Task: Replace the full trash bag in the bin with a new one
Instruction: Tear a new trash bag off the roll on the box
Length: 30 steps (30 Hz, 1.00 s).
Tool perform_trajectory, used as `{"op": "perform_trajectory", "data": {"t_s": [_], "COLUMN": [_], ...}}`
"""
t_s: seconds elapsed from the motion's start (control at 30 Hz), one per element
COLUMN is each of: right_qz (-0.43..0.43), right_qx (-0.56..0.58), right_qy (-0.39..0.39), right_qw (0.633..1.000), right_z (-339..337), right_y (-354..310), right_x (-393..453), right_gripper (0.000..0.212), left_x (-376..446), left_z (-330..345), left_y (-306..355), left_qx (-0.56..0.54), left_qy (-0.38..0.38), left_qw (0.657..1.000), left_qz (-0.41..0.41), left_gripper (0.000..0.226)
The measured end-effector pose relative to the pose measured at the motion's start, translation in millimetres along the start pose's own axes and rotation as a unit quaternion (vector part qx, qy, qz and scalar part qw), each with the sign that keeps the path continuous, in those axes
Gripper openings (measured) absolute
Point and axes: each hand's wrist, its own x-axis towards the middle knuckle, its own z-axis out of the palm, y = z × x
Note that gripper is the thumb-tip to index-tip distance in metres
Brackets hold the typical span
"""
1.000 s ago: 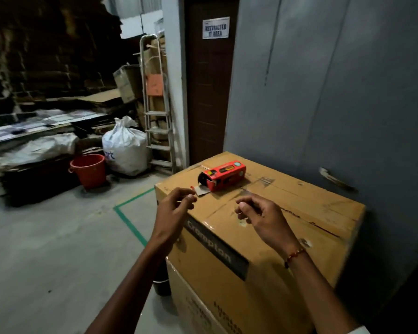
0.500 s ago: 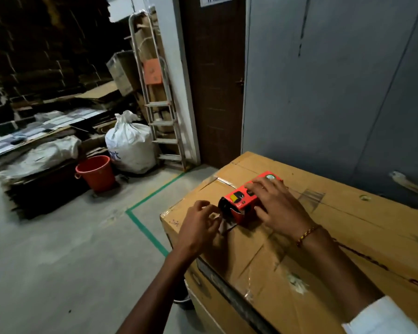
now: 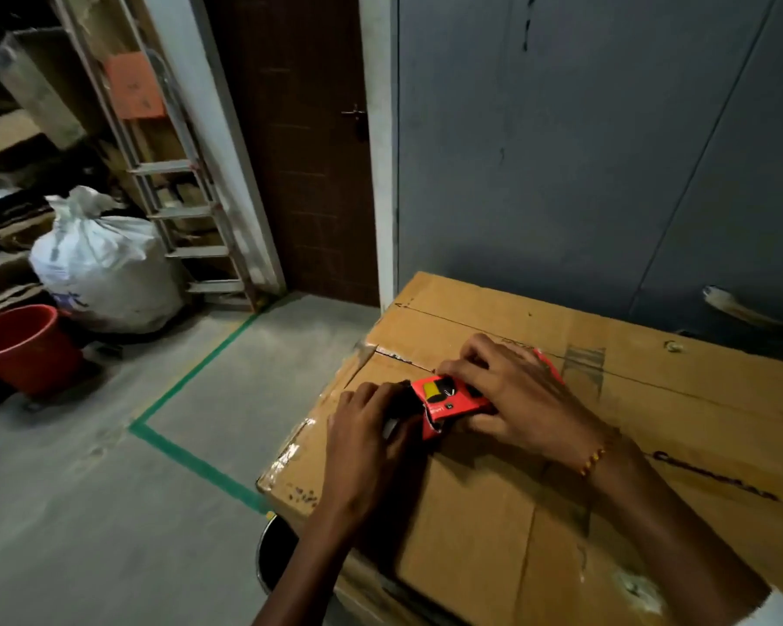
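Observation:
A small red carton of trash bags [image 3: 448, 397] lies on top of a large cardboard box [image 3: 561, 467]. My right hand [image 3: 511, 390] lies over the carton and holds it down. My left hand [image 3: 371, 426] is at the carton's open left end, fingers curled onto something dark there; what it grips is hidden. A round metal bin [image 3: 274, 553] with a dark inside stands on the floor against the box's near left side, mostly hidden by my left forearm.
A red bucket [image 3: 19, 350] and a tied white sack [image 3: 100, 268] stand at the left, with a metal stepladder [image 3: 172, 196] behind them. Green tape [image 3: 191, 458] marks the concrete floor. A brown door [image 3: 308, 151] and grey wall lie beyond the box.
The view has moved closer and tilted down. My right hand went from resting on the box to covering the carton. My left hand closed in on the carton's open end.

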Motion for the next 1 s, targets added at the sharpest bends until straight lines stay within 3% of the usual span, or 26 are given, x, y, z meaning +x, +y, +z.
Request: {"op": "perform_trajectory", "data": {"t_s": [0.2, 0.37, 0.43, 0.5, 0.57, 0.63, 0.77, 0.87, 1.0], "right_qz": [0.096, 0.172, 0.201, 0.226, 0.250, 0.271, 0.309, 0.325, 0.329], "right_qx": [0.057, 0.041, 0.032, 0.028, 0.024, 0.014, 0.005, -0.013, -0.020], "right_qy": [0.034, 0.086, 0.091, 0.091, 0.090, 0.090, 0.085, 0.084, 0.068], "right_qw": [0.993, 0.980, 0.975, 0.970, 0.964, 0.958, 0.947, 0.942, 0.942], "right_z": [5, 13, 13, 12, 9, 6, 0, -4, -2], "right_y": [-12, -24, -29, -34, -37, -37, -30, -22, -15], "right_x": [-5, -5, -9, -15, -24, -35, -55, -63, -64], "right_gripper": [0.061, 0.060, 0.062, 0.064, 0.065, 0.065, 0.066, 0.070, 0.073], "left_x": [33, 52, 53, 54, 55, 59, 64, 65, 61], "left_z": [-31, -49, -52, -54, -53, -49, -41, -46, -55], "left_y": [-17, -29, -24, -16, -12, -13, -15, -8, 4], "left_qx": [-0.113, -0.239, -0.374, -0.507, -0.581, -0.611, -0.658, -0.674, -0.684], "left_qy": [-0.079, -0.086, -0.118, -0.146, -0.158, -0.148, -0.118, -0.115, -0.115], "left_qw": [0.987, 0.967, 0.918, 0.830, 0.760, 0.724, 0.663, 0.637, 0.638], "left_qz": [0.081, 0.033, -0.063, -0.180, -0.243, -0.284, -0.338, -0.356, -0.335], "left_gripper": [0.029, 0.012, 0.008, 0.011, 0.014, 0.016, 0.018, 0.005, 0.006]}}
